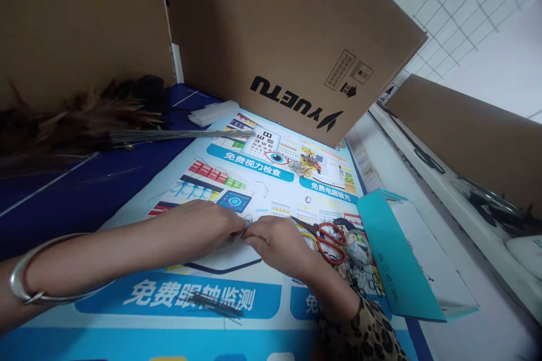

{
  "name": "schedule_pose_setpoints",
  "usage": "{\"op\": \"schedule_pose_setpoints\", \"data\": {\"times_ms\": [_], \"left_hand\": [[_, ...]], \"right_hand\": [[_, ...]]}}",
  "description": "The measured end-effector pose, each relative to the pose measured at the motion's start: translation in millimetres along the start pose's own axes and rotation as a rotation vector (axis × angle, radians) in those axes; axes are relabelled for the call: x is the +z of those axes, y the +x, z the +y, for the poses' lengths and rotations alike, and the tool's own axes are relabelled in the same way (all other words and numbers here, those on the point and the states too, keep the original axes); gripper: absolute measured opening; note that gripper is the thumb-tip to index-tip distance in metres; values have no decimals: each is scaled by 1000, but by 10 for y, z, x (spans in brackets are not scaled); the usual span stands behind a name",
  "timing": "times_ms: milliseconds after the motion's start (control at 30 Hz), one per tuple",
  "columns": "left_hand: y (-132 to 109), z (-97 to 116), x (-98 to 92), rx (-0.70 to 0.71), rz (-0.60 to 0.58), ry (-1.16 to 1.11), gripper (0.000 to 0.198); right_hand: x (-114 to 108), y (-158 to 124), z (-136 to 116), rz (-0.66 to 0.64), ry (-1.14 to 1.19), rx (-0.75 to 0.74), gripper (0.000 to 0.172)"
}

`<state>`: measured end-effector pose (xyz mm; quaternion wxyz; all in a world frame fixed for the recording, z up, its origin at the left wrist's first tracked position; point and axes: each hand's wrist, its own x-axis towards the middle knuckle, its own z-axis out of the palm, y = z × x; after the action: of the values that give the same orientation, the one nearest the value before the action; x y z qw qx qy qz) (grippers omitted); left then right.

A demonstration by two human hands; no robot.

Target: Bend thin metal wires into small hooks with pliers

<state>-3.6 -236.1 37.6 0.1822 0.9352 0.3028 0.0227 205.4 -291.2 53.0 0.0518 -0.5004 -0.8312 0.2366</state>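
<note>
My left hand (218,223) and my right hand (277,240) meet over the middle of the printed poster sheet (271,307). Both have their fingers closed in a pinch around a small thin wire loop (248,219), whose top shows between the fingertips. The rest of it is hidden by the fingers. Beside my right wrist lie red-handled scissors (332,243), their blades pointing toward the hand. A coil of wire (359,248) and a heap of small dark rings (368,281) lie just right of the scissors. Short dark wire pieces (215,304) rest on the sheet nearer to me.
An open teal box (396,262) stands at the right edge. Brown feathers (84,118) with a bundle of long thin wires (182,135) lie at the left, near a white block (214,113). A large cardboard box (275,28) walls off the back. Small loops (301,167) lie farther back.
</note>
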Motion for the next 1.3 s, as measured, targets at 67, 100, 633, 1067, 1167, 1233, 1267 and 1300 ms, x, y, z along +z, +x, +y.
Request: {"op": "schedule_pose_setpoints", "data": {"times_ms": [67,100,633,1067,1167,1233,1267,1300], "left_hand": [[8,-28,8,-11,-17,87,27],[10,-33,7,-10,-24,118,28],[24,136,84,101,107,240,24],[36,177,7,38,-29,374,29],[31,150,18,-5,5,304,29],[28,94,47,-28,58,248,30],[28,56,66,-29,99,207,31],[29,13,88,-30,133,161,31]], "right_hand": [[-16,3,-4,12,-81,25,20],[-17,5,-3,17,-110,33,20],[254,35,-45,89,-393,58,22],[211,51,-13,84,-351,120,21],[192,65,-18,107,-283,161,22],[190,73,-2,137,-207,174,22],[194,77,12,162,-156,177,22],[201,81,30,190,-97,179,22]]}}
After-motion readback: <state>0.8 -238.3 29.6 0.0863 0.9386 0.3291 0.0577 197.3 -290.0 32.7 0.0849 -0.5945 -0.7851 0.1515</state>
